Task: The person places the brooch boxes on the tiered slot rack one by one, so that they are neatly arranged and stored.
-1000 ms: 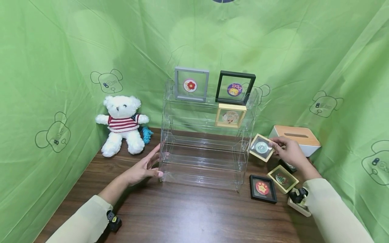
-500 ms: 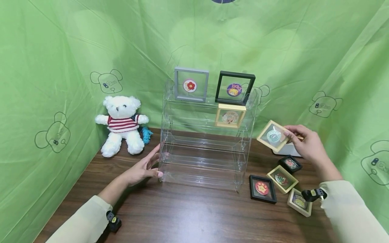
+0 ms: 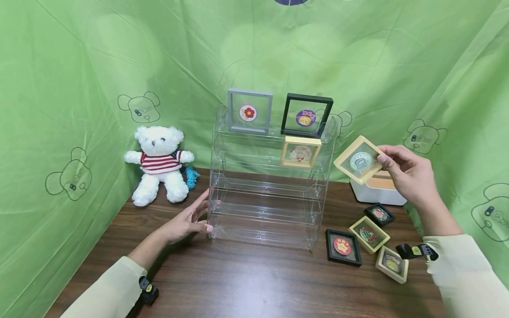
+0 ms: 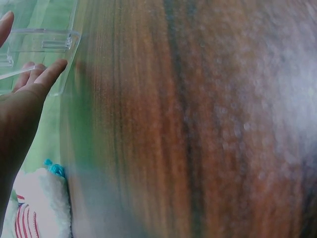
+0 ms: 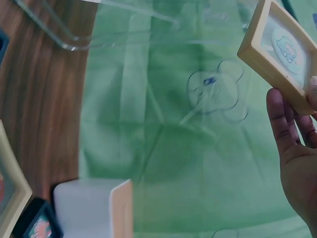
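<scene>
My right hand (image 3: 415,176) pinches a pale wooden frame (image 3: 345,162) by its right corner, between thumb and fingers. A light blue round badge (image 3: 360,162) sits behind its clear pane. The frame is held in the air, turned cornerwise, to the right of a clear acrylic tiered shelf (image 3: 262,240) and apart from it. Against the shelf's left side rests my left hand (image 3: 180,226), its fingers extended and the thumb at the front edge. On the top tier stand a grey frame (image 3: 231,110) and a black frame (image 3: 284,115); a small yellow frame (image 3: 301,139) stands one tier lower.
Right of the shelf lie a black frame with a red badge (image 3: 342,246), a yellow frame (image 3: 355,224), a small black frame (image 3: 379,214) and a beige frame (image 3: 391,265). Behind them is a white tissue box (image 3: 374,194). A white teddy bear (image 3: 160,163) sits left.
My right hand has lifted the wooden frame up and to the right, away from the shelf, tilting it further. The left hand has stayed at the shelf's side.
</scene>
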`<state>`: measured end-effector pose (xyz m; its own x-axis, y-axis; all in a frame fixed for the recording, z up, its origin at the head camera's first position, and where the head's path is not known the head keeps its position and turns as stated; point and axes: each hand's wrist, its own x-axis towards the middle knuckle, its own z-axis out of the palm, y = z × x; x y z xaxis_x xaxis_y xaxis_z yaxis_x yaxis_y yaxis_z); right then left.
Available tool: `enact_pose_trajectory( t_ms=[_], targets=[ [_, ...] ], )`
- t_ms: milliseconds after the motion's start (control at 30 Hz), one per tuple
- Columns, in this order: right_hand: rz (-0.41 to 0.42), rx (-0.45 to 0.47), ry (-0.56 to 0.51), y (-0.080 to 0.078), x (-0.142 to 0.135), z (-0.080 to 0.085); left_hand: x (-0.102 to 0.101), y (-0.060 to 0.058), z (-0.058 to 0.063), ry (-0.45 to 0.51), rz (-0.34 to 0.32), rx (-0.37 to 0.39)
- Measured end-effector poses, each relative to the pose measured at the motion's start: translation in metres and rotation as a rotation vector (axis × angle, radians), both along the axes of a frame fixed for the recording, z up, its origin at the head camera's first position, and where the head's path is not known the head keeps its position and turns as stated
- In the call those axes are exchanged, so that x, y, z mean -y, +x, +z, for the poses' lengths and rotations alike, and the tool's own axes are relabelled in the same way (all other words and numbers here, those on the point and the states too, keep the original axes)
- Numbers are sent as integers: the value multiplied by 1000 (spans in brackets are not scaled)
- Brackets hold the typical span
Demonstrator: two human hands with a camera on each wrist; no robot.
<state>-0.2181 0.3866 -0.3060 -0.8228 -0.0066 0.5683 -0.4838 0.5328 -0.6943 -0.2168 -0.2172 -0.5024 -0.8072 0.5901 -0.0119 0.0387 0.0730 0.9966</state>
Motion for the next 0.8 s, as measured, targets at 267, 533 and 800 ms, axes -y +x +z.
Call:
enact_pose_trajectory(
  t_ms=[267,533,800],
  targets=[
    [86,-52,-17,3,27,23,-1,0,0,7,-7,-32],
    [159,-107,-29,-1,56,41,-1,0,-1,0,1,-23],
    [192,-159,1,-2,94,63,0,0,0,-22,16,-12]
  ],
)
